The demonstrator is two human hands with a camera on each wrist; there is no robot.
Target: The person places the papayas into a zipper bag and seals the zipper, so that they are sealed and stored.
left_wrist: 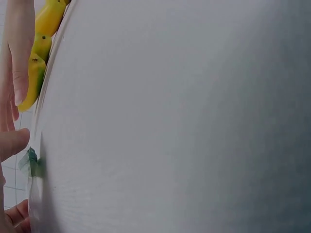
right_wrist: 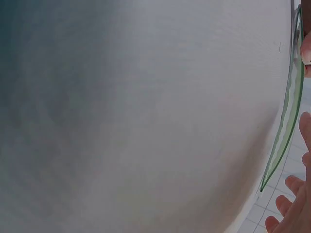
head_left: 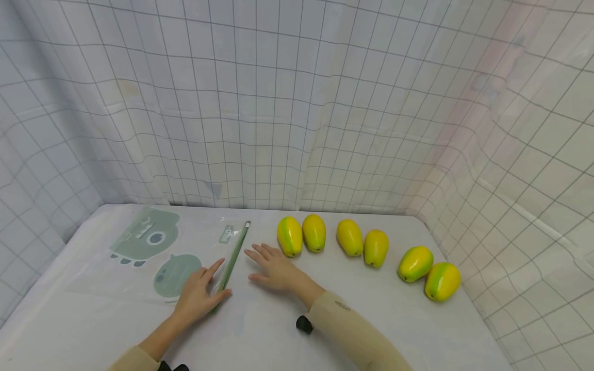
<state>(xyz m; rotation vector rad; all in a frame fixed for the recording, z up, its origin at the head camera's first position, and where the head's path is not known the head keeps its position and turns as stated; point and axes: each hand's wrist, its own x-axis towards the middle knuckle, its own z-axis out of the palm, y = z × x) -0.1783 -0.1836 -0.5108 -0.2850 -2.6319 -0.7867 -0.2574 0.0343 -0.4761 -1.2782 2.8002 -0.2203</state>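
Observation:
A clear zip bag (head_left: 211, 226) with grey-green cartoon animal prints lies flat on the left of the white table. Its green zip edge (head_left: 236, 252) faces right and slants away from me; the right wrist view shows the green strip (right_wrist: 291, 111) bowed, with two edges apart. My left hand (head_left: 197, 293) rests on the bag's near right corner, index finger extended over the plastic and thumb by the zip edge. Just right of that edge, my right hand (head_left: 276, 270) is spread, holding nothing. Several yellow-green mangoes lie to its right, the nearest mango (head_left: 290, 236) just beyond the fingers.
The mangoes lie in three pairs, with a middle mango (head_left: 349, 237) and the rightmost mango (head_left: 443, 281) near the table's right edge. White gridded cloth (head_left: 260, 129) encloses the table (head_left: 278, 335) at the back and both sides.

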